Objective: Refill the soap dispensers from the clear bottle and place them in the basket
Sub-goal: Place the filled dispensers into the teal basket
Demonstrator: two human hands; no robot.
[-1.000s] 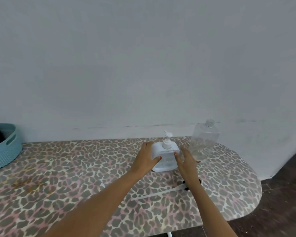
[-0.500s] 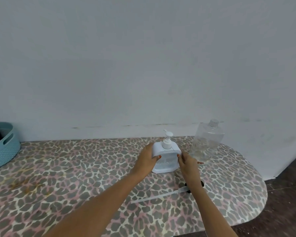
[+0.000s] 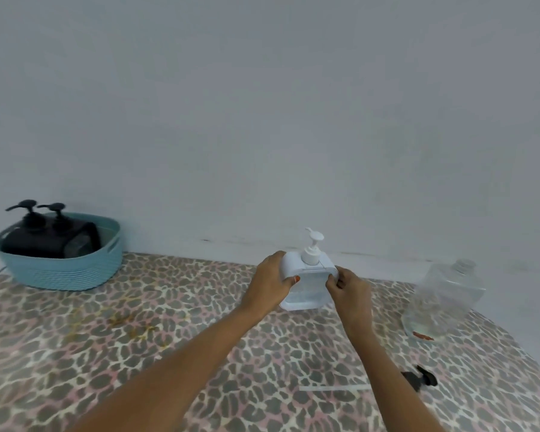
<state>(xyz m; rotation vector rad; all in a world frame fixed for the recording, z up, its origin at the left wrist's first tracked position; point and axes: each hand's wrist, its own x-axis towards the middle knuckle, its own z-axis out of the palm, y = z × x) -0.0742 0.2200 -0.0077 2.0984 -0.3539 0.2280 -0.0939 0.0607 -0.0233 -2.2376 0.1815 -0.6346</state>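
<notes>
A white square soap dispenser (image 3: 310, 285) with a white pump stands upright near the table's far edge. My left hand (image 3: 270, 283) grips its left side and my right hand (image 3: 348, 289) grips its right side. To the right stands the clear bottle (image 3: 440, 297), uncapped, with a little liquid at the bottom. A teal basket (image 3: 60, 269) at the far left holds two black pump dispensers (image 3: 47, 241).
A black pump head with a long white tube (image 3: 418, 380) lies on the leopard-print table (image 3: 138, 338) near my right forearm. A grey wall rises right behind the table. The table's rounded right end drops to a dark floor.
The view has swung left, bringing the basket and its black dispensers fully into sight. Both hands keep hold of the white dispenser, which seems carried a little leftward, away from the clear bottle.
</notes>
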